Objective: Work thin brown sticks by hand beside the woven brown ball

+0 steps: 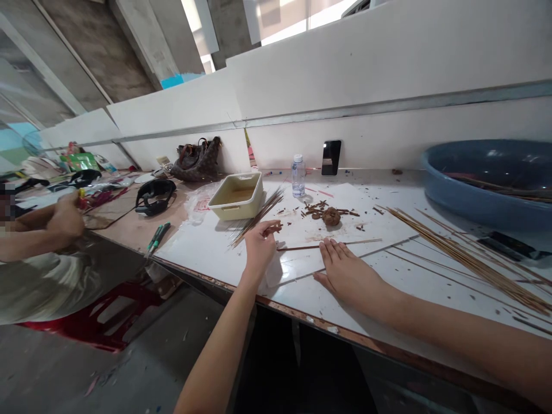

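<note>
My left hand [260,246] is closed in a pinch on a small brown piece at the left end of a thin stick [330,246] that lies across a white board [302,230]. Flat on the board lies my right hand [345,271], fingers stretched out and together, fingertips on the stick. Beyond the stick sits a brown lump of paste [331,216] with brown crumbs around it. A bundle of thin sticks [257,217] lies just behind my left hand, next to a cream plastic tray [237,196].
A long pile of bamboo sticks [466,256] runs along the right, below a big blue basin [487,178]. A water bottle [298,175], a phone [331,157] and a brown handbag [196,160] stand at the back wall. Another person's arm [47,227] works at the left.
</note>
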Demonstrator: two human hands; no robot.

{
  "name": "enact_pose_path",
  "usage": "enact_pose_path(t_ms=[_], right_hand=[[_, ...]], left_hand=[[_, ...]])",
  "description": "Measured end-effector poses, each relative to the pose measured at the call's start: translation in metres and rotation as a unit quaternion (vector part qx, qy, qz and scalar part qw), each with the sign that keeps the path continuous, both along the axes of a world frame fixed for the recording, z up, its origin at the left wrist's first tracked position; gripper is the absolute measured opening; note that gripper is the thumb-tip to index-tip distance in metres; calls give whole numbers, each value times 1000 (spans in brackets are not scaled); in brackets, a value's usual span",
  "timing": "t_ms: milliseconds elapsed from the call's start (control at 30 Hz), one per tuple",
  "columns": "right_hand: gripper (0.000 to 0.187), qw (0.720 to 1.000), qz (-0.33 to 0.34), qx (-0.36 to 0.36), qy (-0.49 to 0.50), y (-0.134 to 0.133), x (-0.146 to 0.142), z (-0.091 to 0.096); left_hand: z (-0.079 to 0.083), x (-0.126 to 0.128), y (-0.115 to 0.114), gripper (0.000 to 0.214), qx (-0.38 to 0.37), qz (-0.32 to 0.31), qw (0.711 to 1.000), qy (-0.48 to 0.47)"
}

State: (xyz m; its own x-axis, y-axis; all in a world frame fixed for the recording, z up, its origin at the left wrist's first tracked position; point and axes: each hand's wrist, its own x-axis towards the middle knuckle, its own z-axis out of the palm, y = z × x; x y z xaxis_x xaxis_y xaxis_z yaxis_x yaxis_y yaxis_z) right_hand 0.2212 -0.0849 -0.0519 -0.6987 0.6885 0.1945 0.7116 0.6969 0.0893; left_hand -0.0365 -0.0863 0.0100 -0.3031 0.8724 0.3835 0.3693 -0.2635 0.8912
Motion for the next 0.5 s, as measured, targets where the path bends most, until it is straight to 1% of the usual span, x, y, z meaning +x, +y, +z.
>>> enact_pose_path(t_ms=[67,133,200,267,333,367,400,500], right_hand=[[84,1000,18,-17,-11,4,4,12],[79,999,40,-28,-24,8,9,24],[75,998,50,-27,-33,10,12,34],[72,998,51,-22,-38,9,13,40],[70,997,52,-22,-48,7,12,43],[70,997,52,-25,-56,5,11,43],[70,996,51,-28,-63,4,10,43],[73,996,44,-39,-64,1,8,43]], left_hand=[[4,10,-10,40,24,-2,996,85],[5,23,-20,52,43,-18,987,155],[2,35,-30,55,41,-33,982,183],[-3,45,-36,41,28,-41,984,173],[-7,50,-39,22,8,-47,988,145],[-8,52,-40,15,-2,-44,990,132],[-8,53,-40,16,-11,-35,992,123],[-5,53,-41,41,-26,31,992,120]])
